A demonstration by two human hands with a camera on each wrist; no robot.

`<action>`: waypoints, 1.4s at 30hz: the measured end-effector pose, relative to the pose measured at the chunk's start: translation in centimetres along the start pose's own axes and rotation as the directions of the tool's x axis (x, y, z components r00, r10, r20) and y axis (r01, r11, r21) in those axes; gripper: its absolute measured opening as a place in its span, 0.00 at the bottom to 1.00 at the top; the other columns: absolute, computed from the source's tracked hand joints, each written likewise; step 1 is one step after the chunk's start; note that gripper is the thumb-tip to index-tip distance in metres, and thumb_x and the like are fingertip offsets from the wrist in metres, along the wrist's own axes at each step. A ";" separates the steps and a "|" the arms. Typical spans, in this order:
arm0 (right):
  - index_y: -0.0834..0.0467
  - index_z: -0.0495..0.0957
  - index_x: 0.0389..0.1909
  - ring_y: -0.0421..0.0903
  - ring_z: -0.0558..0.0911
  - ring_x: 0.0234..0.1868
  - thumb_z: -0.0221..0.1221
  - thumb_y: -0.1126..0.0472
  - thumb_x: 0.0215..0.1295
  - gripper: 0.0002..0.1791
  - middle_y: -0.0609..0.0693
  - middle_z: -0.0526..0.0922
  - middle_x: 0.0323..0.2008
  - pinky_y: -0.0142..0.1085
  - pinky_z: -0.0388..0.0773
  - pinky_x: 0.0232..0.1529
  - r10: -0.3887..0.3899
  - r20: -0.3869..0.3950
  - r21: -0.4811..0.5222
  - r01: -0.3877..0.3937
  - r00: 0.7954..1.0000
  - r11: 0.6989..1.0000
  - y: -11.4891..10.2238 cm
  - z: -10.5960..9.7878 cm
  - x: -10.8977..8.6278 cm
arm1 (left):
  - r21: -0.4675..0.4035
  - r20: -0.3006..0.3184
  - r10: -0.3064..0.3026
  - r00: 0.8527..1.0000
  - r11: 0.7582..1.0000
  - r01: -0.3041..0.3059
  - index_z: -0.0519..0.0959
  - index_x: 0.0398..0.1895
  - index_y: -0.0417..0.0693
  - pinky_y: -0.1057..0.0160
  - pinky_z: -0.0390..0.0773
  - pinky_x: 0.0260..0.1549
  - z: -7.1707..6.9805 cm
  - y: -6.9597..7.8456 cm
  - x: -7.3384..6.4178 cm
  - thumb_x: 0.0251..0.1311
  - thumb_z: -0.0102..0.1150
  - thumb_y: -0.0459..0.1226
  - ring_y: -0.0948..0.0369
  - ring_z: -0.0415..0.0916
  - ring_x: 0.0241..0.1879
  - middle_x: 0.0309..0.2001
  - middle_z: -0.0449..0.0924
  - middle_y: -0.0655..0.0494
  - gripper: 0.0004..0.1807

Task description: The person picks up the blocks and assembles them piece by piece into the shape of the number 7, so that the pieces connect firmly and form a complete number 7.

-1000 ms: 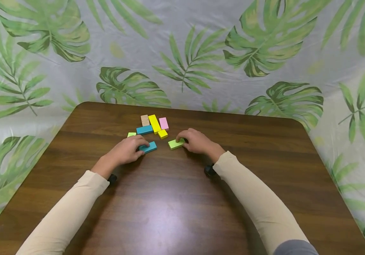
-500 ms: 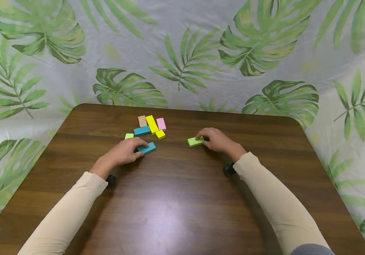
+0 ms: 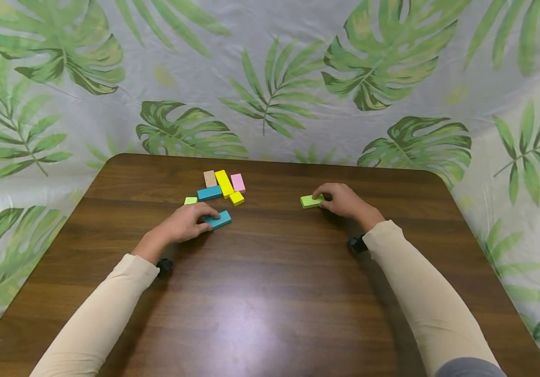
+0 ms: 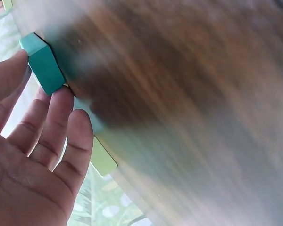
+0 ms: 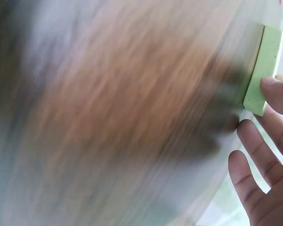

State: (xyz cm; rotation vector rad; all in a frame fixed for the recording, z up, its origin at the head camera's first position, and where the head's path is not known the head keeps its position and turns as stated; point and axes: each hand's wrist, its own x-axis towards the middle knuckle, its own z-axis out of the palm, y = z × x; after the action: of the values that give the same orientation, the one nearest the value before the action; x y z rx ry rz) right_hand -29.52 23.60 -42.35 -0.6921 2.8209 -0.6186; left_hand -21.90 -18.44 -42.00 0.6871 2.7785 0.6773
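Pinching separately, left hand (image 3: pixel 186 222) holds blue block (image 3: pixel 222 219), right hand (image 3: pixel 342 200) green block (image 3: pixel 309 201).

The wood-grained table (image 3: pixel 270 272) looked glossy. The held teal block (image 4: pixel 48 70) and green block (image 5: pixel 264 61) looked smooth, the sleeves (image 3: pixel 90 309) matt cloth

Cream sleeves (image 3: pixel 102 309) are worn with small black wrist devices (image 3: pixel 164 267).

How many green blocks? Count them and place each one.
2. One green block is pinched in the right grip; the other green block lies just beyond the left grip, which partly covers it in the head view. Others may be hidden.
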 end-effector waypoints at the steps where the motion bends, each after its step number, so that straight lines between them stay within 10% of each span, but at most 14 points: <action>1: 0.57 0.81 0.53 0.56 0.79 0.48 0.61 0.66 0.67 0.14 0.60 0.82 0.57 0.51 0.75 0.52 0.011 -0.003 0.002 -0.011 1.000 1.000 0.3 -0.1 -0.1 | -0.001 -0.001 0.002 1.000 1.000 -0.002 0.80 0.57 0.45 0.52 0.75 0.46 0.0 0.0 0.1 0.65 0.61 0.34 0.55 0.73 0.41 0.55 0.82 0.46 0.17; 11: 0.57 0.79 0.59 0.58 0.78 0.54 0.59 0.67 0.67 0.20 0.62 0.79 0.60 0.54 0.75 0.54 0.076 -0.010 0.030 -0.076 0.997 0.997 2.6 -1.1 -1.3 | -0.051 0.008 0.026 1.000 0.998 -0.026 0.79 0.60 0.45 0.48 0.75 0.57 0.8 1.0 0.5 0.65 0.62 0.36 0.50 0.76 0.55 0.59 0.79 0.45 0.20; 25: 0.60 0.77 0.61 0.64 0.78 0.59 0.59 0.68 0.67 0.21 0.67 0.76 0.61 0.56 0.75 0.57 0.159 -0.041 0.112 -0.153 0.986 0.982 5.6 -1.6 -2.8 | -0.030 0.026 0.073 0.997 0.997 -0.073 0.77 0.62 0.44 0.52 0.75 0.53 2.6 4.1 3.2 0.64 0.62 0.37 0.53 0.75 0.51 0.60 0.78 0.46 0.23; 35: 0.60 0.77 0.61 0.63 0.78 0.59 0.58 0.68 0.68 0.21 0.68 0.76 0.61 0.55 0.75 0.57 0.174 -0.027 0.116 -0.170 0.984 0.979 5.6 -1.8 -2.6 | 0.120 0.104 0.301 0.948 0.942 -0.312 0.77 0.63 0.41 0.50 0.74 0.63 2.3 5.2 3.5 0.64 0.60 0.32 0.48 0.73 0.66 0.69 0.72 0.47 0.22; 42: 0.59 0.77 0.61 0.62 0.79 0.58 0.58 0.67 0.68 0.20 0.67 0.77 0.60 0.55 0.75 0.56 0.176 -0.013 0.127 -0.173 0.984 0.977 5.7 -2.1 -2.6 | 0.087 0.102 0.356 0.929 0.927 -0.365 0.80 0.59 0.39 0.51 0.75 0.63 3.1 5.7 4.4 0.65 0.61 0.33 0.49 0.74 0.65 0.69 0.72 0.47 0.19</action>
State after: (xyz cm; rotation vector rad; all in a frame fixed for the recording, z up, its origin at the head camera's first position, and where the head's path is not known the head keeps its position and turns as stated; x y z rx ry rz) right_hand -30.07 30.24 -42.74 -0.4119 2.7952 -0.7693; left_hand -22.61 -10.61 -42.30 1.2409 2.6473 0.5497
